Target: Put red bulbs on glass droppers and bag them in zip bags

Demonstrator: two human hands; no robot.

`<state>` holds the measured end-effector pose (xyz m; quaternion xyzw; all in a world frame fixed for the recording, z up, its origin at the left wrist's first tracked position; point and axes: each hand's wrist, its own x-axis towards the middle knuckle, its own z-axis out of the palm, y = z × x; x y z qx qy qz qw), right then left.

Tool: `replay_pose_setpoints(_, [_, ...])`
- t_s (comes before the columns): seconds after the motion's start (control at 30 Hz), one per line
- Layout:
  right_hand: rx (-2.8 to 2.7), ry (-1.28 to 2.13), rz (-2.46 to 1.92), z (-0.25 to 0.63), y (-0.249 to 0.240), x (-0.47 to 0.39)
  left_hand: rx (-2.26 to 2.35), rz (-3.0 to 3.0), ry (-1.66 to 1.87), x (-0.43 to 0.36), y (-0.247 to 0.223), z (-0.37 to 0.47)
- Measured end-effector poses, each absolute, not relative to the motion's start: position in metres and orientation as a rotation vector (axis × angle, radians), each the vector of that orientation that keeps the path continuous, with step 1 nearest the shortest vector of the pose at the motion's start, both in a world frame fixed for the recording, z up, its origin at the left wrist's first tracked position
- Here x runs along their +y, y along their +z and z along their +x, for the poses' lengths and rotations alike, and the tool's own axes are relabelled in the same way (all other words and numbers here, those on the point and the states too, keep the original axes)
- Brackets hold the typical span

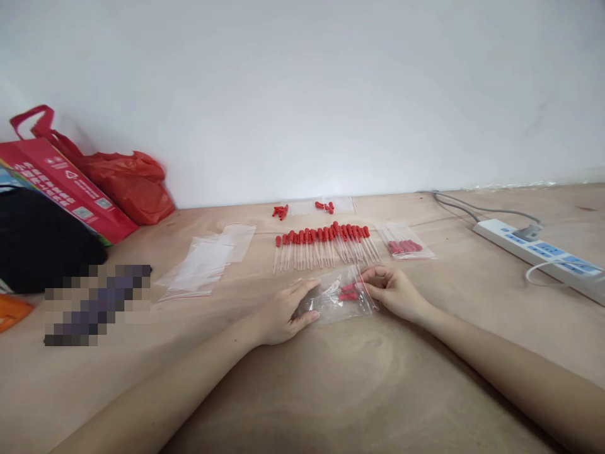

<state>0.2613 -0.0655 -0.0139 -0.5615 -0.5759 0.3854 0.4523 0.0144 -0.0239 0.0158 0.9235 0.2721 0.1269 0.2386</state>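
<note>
A small clear zip bag (341, 295) holding a few red-capped droppers lies on the wooden table (359, 384) between my hands. My left hand (283, 312) rests flat on the bag's left end, fingers spread. My right hand (394, 291) pinches the bag's right edge with curled fingers. Just beyond the bag lies a row of several glass droppers with red bulbs (324, 247). A filled bag of droppers (405, 246) sits to the right of the row.
Empty clear bags (205, 261) lie to the left. Loose red bulbs (280, 211) and more bulbs (325, 205) sit near the wall. A white power strip (539, 252) with cables is at right. A red plastic bag (127, 180), red box (63, 186) and black object (38, 239) stand at left.
</note>
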Motion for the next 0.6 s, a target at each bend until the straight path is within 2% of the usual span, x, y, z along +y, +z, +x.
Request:
replay_pose_setpoints(0.07, [-1.617, 0.833, -1.356, 0.263, -0.014, -0.065, 0.737, 2.541, 0.358, -0.023, 0.014, 0.014])
replay_pose_setpoints(0.17, [-1.738, 0.825, -1.363, 0.273, -0.008, -0.058, 0.737, 2.56, 0.358, -0.022, 0.012, 0.013])
replay_pose_setpoints(0.27, [-1.563, 0.713, -1.609, 0.291, 0.0, -0.034, 0.685, 2.583, 0.351, -0.02, 0.01, 0.013])
replay_pose_setpoints(0.4, [-1.375, 0.349, -1.945, 0.317, 0.008, 0.019, 0.616, 2.632, 0.398, -0.021, 0.011, 0.012])
replay_pose_setpoints(0.6, [-1.329, 0.373, -2.012, 0.325, 0.004, 0.071, 0.53, 2.69, 0.494, -0.025, 0.012, 0.01])
